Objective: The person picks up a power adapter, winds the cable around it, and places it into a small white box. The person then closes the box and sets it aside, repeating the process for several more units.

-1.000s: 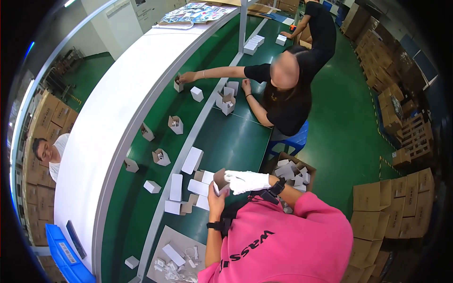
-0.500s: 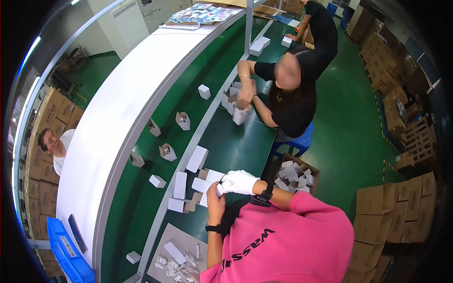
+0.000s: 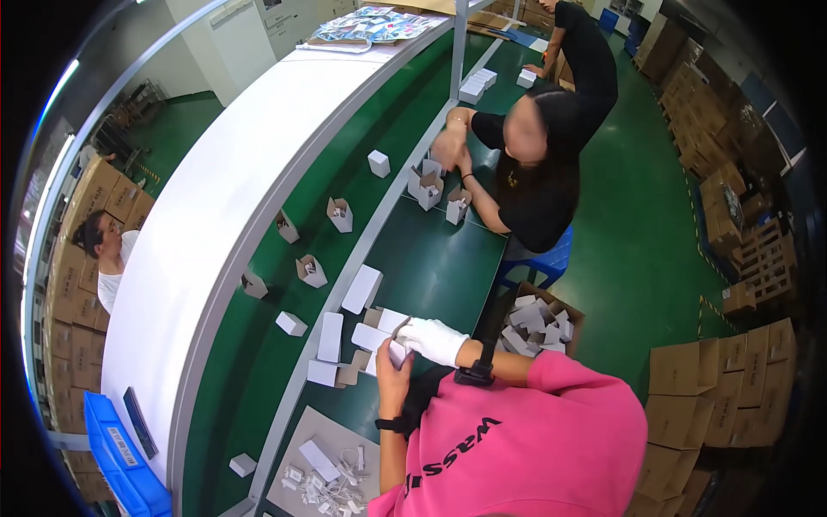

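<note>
Both my hands meet at a small white box (image 3: 398,353) over the near side of the green table. My bare left hand (image 3: 394,379) is closed around its near end. From the right, my white-gloved right hand (image 3: 438,340) closes on its upper part, fingertips hidden partly behind the glove. Beside them, to the left, several white boxes lie, including a long one (image 3: 329,337) and one with brown flaps out (image 3: 324,373). Closer to me, a grey board (image 3: 289,478) bears a heap of white cables and plugs (image 3: 332,491) and another white box (image 3: 320,460).
Along the left runs a green belt (image 3: 215,405) with open white boxes (image 3: 312,270). Across the table a co-worker (image 3: 543,189) in black sits by open boxes (image 3: 425,187). A carton of white boxes (image 3: 573,317) stands right of the table; a blue bin (image 3: 129,465) is at lower left.
The boxes on the belt have shifted slightly up and right. The co-worker's box now stands upright on the table, let go. My hands keep hold of the white box, its flap end turned slightly.
</note>
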A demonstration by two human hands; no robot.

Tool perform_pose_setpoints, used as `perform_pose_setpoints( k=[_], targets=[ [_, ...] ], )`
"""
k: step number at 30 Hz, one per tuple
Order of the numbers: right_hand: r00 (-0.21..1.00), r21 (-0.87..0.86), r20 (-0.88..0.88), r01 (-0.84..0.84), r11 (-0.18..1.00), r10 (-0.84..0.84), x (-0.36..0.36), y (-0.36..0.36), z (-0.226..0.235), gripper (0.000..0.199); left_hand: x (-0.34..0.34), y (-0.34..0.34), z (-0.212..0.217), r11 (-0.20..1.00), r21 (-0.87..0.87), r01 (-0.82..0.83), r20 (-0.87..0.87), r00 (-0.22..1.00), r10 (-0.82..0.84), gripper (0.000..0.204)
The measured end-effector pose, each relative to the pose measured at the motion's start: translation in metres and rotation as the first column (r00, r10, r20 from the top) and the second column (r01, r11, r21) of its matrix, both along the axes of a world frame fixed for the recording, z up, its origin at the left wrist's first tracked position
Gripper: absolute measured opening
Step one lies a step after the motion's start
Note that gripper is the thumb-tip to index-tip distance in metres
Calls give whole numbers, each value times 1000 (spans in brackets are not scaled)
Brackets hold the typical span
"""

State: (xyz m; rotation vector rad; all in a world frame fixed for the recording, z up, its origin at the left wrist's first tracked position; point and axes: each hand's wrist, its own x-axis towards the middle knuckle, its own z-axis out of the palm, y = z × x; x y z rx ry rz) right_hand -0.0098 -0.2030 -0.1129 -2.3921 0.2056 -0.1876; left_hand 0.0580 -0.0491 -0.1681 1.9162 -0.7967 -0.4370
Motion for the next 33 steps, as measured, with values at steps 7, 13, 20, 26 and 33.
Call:
perform_pose_setpoints(
  k=[7,13,20,26,33],
  targets=[
    [979,-269,182,-38,962,89,4,17,-1,22,1,9,21,998,-64,-28,-17,999,27,55],
    [953,-268,300,48,962,36,-4,38,25,21,-2,18,19,977,-130,-167,-168,975,144,56],
    [908,-310,418,109,944,32,0,55,21,16,-8,26,36,946,-227,-232,-292,943,161,57],
    [964,-261,185,-138,955,189,11,65,36,11,-5,51,12,936,-256,-242,-316,936,156,59],
    [952,-142,245,-151,978,183,14,62,37,23,28,81,6,950,-40,-311,132,941,313,63]
  ],
)
